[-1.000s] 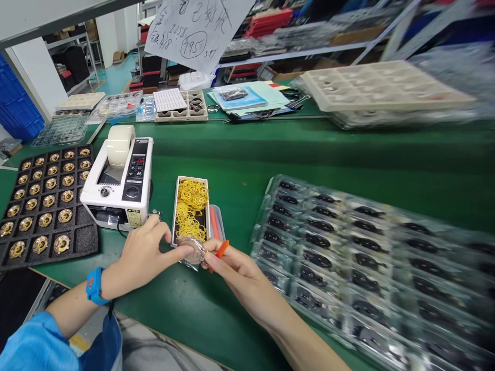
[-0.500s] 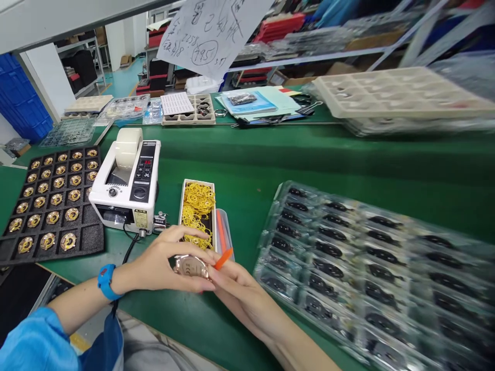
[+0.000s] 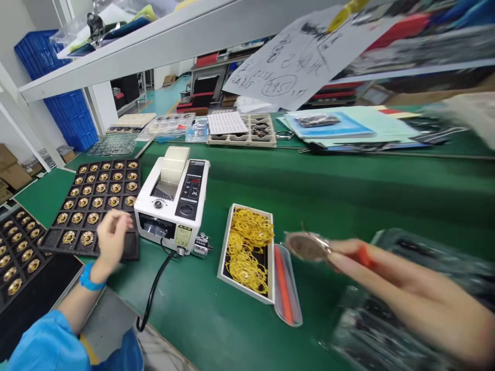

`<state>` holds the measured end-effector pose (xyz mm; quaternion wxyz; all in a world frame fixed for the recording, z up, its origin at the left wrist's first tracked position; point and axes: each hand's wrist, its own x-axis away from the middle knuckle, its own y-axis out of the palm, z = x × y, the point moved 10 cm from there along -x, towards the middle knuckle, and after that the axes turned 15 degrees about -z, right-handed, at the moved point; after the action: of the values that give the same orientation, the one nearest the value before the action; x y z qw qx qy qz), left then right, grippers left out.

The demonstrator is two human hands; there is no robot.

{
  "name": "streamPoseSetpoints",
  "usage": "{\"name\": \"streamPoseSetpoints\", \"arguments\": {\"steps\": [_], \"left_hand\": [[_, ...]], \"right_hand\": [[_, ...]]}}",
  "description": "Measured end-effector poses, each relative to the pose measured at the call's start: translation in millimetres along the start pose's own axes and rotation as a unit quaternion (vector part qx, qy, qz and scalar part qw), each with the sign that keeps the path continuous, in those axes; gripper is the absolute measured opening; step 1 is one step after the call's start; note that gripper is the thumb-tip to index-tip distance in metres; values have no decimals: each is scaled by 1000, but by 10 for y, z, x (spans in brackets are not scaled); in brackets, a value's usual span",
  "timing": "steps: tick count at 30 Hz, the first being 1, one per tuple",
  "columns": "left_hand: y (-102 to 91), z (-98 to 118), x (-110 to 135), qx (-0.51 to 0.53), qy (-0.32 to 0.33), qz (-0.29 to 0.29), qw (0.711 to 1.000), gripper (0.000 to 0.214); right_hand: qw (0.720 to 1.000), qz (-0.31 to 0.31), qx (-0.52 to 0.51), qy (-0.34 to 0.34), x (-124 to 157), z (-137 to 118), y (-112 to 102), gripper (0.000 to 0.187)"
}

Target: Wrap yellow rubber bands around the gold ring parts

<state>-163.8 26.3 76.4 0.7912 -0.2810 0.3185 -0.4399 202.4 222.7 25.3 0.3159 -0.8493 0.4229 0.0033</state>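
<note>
In my right hand [image 3: 402,278], blurred by motion, a round watch case [image 3: 307,246] with a shiny rim is pinched by its edge between thumb and fingertips. An orange stick-like tool [image 3: 365,256] is tucked among the same fingers. My left hand [image 3: 112,237] hovers over the front right part of a black foam tray [image 3: 129,247], fingers curled together; whether anything is in them is hidden. Gold round watch parts with yellow rings [image 3: 93,218] fill many of that tray's pockets. Nearest to the right hand is a clear plastic tray [image 3: 359,330] of dark parts.
A white tape dispenser [image 3: 170,196] stands right of the foam tray, its black cable [image 3: 152,293] running forward. A white box [image 3: 222,270] of yellow rings and a slim case [image 3: 296,309] occupy the middle. Another foam tray [image 3: 23,288] lies far left. A shelf edge [image 3: 127,54] crosses above.
My left hand has let go of the watch case and moved left to the foam tray. My right hand has carried the case to the right. The view has turned left.
</note>
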Motion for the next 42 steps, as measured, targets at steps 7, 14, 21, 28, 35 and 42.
{"name": "streamPoseSetpoints", "arguments": {"steps": [7,14,21,28,35,42], "left_hand": [[-204,-760,-445,-177,-116,-105,972,13],[-216,-1033,-417,-237,-129,-178,946,26],[-287,-1007,-583,-240,-130,-197,942,16],[-560,106,-407,-17,-51,-47,997,19],[1444,1111,325,483,-54,-449,750,47],[1852,863,322,559,-111,-424,704,50]], "right_hand": [[965,40,223,128,-670,513,-289,35],[954,102,196,203,-380,391,-477,14],[959,154,119,208,319,-108,-455,45],[963,184,-141,137,505,-436,41,61],[940,82,-328,52,404,-720,497,63],[965,28,-257,43,495,-696,866,30]]}}
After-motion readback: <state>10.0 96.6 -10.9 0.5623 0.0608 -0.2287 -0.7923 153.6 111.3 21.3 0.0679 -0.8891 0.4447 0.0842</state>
